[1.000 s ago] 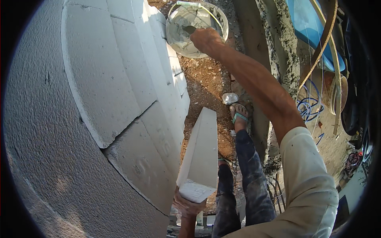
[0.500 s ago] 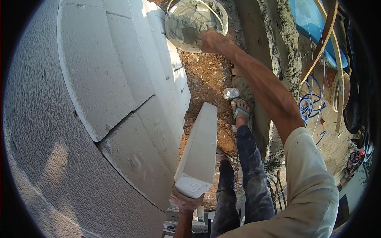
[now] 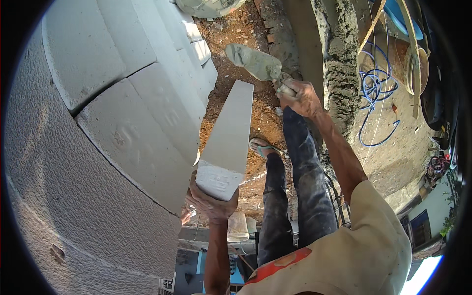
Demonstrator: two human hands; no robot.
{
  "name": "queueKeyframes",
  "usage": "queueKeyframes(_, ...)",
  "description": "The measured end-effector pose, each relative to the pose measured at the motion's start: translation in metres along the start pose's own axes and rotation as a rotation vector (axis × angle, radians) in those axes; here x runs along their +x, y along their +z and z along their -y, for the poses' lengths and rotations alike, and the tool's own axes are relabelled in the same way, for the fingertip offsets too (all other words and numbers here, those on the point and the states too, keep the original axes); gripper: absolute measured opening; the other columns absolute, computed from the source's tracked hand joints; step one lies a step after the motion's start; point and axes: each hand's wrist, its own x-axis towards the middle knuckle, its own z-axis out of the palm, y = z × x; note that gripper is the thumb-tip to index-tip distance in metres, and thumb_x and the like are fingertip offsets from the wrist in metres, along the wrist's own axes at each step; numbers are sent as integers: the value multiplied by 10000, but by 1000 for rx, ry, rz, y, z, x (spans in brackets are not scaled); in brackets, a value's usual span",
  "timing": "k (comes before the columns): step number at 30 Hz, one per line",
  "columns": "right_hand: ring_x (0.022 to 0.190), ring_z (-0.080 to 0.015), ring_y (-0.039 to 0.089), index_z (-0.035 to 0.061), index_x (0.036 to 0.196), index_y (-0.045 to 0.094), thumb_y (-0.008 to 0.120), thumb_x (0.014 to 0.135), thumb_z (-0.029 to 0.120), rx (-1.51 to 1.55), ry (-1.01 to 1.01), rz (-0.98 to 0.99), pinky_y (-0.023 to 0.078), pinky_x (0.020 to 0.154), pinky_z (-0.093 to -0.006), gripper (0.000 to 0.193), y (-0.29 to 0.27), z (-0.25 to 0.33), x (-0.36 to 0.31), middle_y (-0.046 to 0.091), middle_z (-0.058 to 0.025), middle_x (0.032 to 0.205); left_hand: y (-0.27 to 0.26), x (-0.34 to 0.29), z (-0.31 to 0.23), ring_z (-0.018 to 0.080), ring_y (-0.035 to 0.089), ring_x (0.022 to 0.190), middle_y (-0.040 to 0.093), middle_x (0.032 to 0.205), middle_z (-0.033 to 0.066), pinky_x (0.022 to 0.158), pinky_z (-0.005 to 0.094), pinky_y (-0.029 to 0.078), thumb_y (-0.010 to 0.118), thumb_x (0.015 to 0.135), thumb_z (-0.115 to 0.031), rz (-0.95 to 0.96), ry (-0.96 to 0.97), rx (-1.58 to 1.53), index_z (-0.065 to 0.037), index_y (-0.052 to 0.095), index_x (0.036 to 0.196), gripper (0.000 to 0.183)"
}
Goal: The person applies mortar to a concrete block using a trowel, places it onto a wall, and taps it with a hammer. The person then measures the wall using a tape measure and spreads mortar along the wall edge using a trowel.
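My left hand (image 3: pixel 214 200) is closed around the lower end of a long white building block (image 3: pixel 227 132), supporting it beside the wall. The block is tilted, its far end pointing away from me. In my right hand (image 3: pixel 301 98) is the handle of a trowel (image 3: pixel 260 65), gripped with fingers wrapped round. Grey wet mortar coats its blade, which points left over the block's far end. At the top edge, a bucket (image 3: pixel 211 9) with mortar is only partly visible.
A wall of pale blocks (image 3: pixel 142 113) fills the left side. Reddish soil (image 3: pixel 233 34) lies under my feet, with a rough concrete edge (image 3: pixel 339 73) to the right. A tangled blue hose (image 3: pixel 376 88) and a small pale bucket (image 3: pixel 238 227) are farther off.
My right hand has come back from the mortar bucket toward me, bringing the mortar-covered trowel into sight. The view has shifted, and my left hand still holds the block.
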Motion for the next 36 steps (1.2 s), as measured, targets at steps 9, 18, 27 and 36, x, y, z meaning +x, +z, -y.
queueKeyframes(9, 927, -362, 701, 19, 969, 709, 815, 817, 29, -139, -32, -296, 595, 707, -454, 185, 114, 77, -198, 677, -137, 997, 4, -6, -7, 451, 430, 1267, 457, 1399, 254, 1057, 611, 357, 882, 652, -387, -21, -65, 5, 63, 361, 1500, 1092)
queueKeyframes(18, 946, -415, 719, 52, 1065, 747, 728, 887, 163, -114, 185, -18, 589, 800, -500, 211, 8, 117, -168, 721, -180, 1090, 0, -12, -8, 432, 452, 1221, 488, 1368, 220, 1033, 586, 363, 870, 662, -435, -72, -42, 22, 35, 381, 1482, 1064)
queueKeyframes(27, 1118, -393, 691, 34, 1187, 711, 702, 854, 167, -278, -11, 333, 575, 970, -482, 359, -20, 123, -118, 713, -189, 1212, 4, -17, -9, 418, 462, 1263, 476, 1366, 220, 1038, 582, 368, 868, 669, -509, -76, -32, 61, -1, 351, 1500, 1103)
queueKeyframes(36, 977, -356, 726, 37, 1095, 737, 739, 878, 141, 47, -3, 252, 603, 875, -422, 240, -47, 175, -184, 713, -187, 1057, 5, -22, -3, 430, 451, 1249, 478, 1379, 219, 1056, 584, 351, 860, 675, -531, -103, -18, 33, 25, 377, 1488, 1097)
